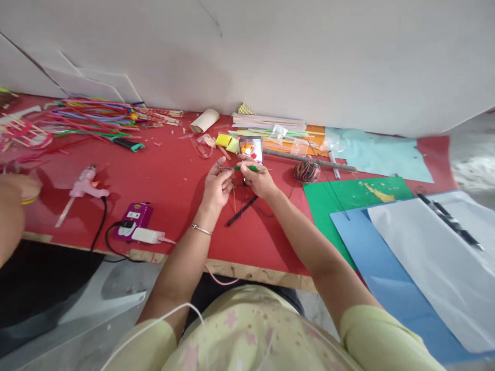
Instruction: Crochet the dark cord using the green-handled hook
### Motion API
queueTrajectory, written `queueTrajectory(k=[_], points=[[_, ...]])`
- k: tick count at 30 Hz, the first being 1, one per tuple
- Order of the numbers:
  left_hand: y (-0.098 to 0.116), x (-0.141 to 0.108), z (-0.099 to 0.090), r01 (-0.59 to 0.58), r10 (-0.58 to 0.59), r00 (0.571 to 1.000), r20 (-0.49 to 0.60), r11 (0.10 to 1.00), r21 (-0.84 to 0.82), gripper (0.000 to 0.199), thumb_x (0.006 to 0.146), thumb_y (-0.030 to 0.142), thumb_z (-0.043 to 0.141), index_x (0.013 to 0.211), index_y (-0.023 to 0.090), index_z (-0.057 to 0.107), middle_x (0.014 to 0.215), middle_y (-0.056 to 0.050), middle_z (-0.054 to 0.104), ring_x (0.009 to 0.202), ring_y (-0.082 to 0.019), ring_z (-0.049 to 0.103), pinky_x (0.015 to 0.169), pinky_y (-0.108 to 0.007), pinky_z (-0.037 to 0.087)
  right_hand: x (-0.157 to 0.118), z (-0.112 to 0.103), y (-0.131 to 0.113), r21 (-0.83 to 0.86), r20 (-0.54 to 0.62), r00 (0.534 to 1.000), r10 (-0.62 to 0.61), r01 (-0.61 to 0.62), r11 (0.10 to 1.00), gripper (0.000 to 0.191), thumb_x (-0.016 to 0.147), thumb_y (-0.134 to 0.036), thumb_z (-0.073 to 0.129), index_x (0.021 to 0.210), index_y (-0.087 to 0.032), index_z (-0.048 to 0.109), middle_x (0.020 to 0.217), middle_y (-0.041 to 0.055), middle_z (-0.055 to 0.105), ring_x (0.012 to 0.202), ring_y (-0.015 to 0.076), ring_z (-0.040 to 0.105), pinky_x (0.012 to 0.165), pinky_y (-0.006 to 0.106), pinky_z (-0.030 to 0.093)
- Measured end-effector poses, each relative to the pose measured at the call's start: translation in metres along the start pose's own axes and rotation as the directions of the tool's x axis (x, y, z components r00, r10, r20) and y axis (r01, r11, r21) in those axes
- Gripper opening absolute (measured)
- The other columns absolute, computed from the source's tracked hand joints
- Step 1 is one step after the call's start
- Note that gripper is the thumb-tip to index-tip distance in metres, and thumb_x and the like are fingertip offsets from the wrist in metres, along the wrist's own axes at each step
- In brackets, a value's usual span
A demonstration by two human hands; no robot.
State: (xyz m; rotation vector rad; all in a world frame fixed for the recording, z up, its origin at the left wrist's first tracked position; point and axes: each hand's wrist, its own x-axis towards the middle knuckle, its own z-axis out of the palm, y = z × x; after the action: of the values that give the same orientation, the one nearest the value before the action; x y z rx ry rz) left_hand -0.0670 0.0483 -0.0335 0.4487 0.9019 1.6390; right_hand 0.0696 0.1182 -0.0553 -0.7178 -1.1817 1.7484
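Note:
My right hand pinches a thin tool with a green grip, held roughly level above the red table. To its left, my left hand has thumb and forefinger closed at the tool's left end, where a thin dark strand of yarn shows. The exact contact between fingertips and strand is too small to make out. Just behind the hands a phone displays a bright picture. Below them lies a black stick with loose dark yarn around it. A multicoloured yarn ball rests to the right.
On the left are a pink glue gun, a purple power strip with cords, and a pile of pipe cleaners. Another person's arm reaches in there. A branch, green sheet and blue folder lie right.

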Motion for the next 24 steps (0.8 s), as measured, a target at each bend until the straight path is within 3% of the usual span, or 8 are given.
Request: queueTrajectory(k=[4, 7, 9, 12, 16, 20, 24], points=[[-0.002, 0.0, 0.0, 0.0, 0.0, 1.0, 0.007, 1.0, -0.008, 0.066, 0.068, 0.009, 0.08, 0.13, 0.024, 0.064, 0.067, 0.012, 0.056, 0.041, 0.001, 0.029, 0.04, -0.015, 0.02, -0.002, -0.001, 0.0, -0.01, 0.007, 1.0, -0.008, 0.008, 1.0, 0.037, 0.073, -0.054, 0.088, 0.094, -0.024, 0.082, 0.117, 0.0013, 0.076, 0.051, 0.0016, 0.033, 0.04, 0.021, 0.022], [-0.001, -0.006, 0.003, 0.005, -0.005, 0.999, 0.042, 1.0, 0.001, 0.064, 0.067, 0.009, 0.079, 0.128, 0.024, 0.066, 0.062, 0.012, 0.051, 0.041, 0.0, 0.027, 0.04, -0.015, 0.019, -0.016, -0.001, -0.011, -0.055, -0.01, 0.999, -0.054, 0.053, 0.997, 0.035, 0.073, -0.053, 0.088, 0.092, -0.025, 0.082, 0.113, 0.0029, 0.075, 0.062, 0.0063, 0.048, 0.045, 0.02, 0.034], [-0.003, -0.012, 0.007, 0.013, -0.015, 0.997, 0.082, 1.0, 0.014, 0.064, 0.067, 0.009, 0.08, 0.128, 0.023, 0.067, 0.06, 0.013, 0.049, 0.041, 0.0, 0.026, 0.04, -0.015, 0.019, -0.031, -0.003, -0.02, -0.102, -0.034, 0.992, -0.122, 0.118, 0.988, 0.03, 0.073, -0.05, 0.089, 0.09, -0.026, 0.083, 0.113, 0.0051, 0.073, 0.081, 0.0131, 0.06, 0.058, 0.023, 0.048], [-0.011, -0.021, 0.012, 0.066, -0.07, 0.991, 0.116, 0.997, 0.041, 0.063, 0.067, 0.011, 0.082, 0.127, 0.023, 0.068, 0.057, 0.013, 0.048, 0.04, -0.001, 0.026, 0.04, -0.016, 0.019, -0.055, -0.01, -0.027, -0.139, -0.093, 0.983, -0.158, 0.145, 0.98, 0.025, 0.071, -0.047, 0.092, 0.086, -0.028, 0.083, 0.109, 0.006, 0.071, 0.096, 0.0197, 0.064, 0.069, 0.03, 0.056], [-0.021, -0.027, 0.017, 0.139, -0.147, 0.978, 0.145, 0.988, 0.062, 0.064, 0.066, 0.013, 0.085, 0.127, 0.022, 0.067, 0.057, 0.013, 0.048, 0.039, -0.001, 0.025, 0.039, -0.016, 0.018, -0.076, -0.02, -0.021, -0.149, -0.172, 0.976, -0.135, 0.11, 0.983, 0.027, 0.073, -0.05, 0.09, 0.087, -0.028, 0.083, 0.095, 0.0045, 0.07, 0.08, 0.0166, 0.062, 0.062, 0.029, 0.053], [-0.024, -0.029, 0.02, 0.133, -0.137, 0.98, 0.143, 0.99, 0.041, 0.064, 0.066, 0.012, 0.086, 0.127, 0.022, 0.067, 0.059, 0.012, 0.05, 0.04, 0.0, 0.027, 0.038, -0.016, 0.021, -0.079, -0.023, -0.008, -0.108, -0.192, 0.976, -0.106, 0.086, 0.99, 0.03, 0.077, -0.052, 0.086, 0.093, -0.026, 0.083, 0.078, -0.0008, 0.068, 0.057, 0.0093, 0.048, 0.049, 0.025, 0.04], [-0.024, -0.029, 0.021, 0.108, -0.113, 0.985, 0.131, 0.993, 0.046, 0.063, 0.067, 0.012, 0.086, 0.127, 0.022, 0.067, 0.062, 0.012, 0.052, 0.04, 0.0, 0.029, 0.038, -0.016, 0.023, -0.078, -0.022, -0.003, -0.069, -0.204, 0.971, -0.125, 0.113, 0.991, 0.029, 0.078, -0.051, 0.086, 0.095, -0.027, 0.083, 0.07, -0.0021, 0.068, 0.057, 0.01, 0.051, 0.049, 0.024, 0.039]])
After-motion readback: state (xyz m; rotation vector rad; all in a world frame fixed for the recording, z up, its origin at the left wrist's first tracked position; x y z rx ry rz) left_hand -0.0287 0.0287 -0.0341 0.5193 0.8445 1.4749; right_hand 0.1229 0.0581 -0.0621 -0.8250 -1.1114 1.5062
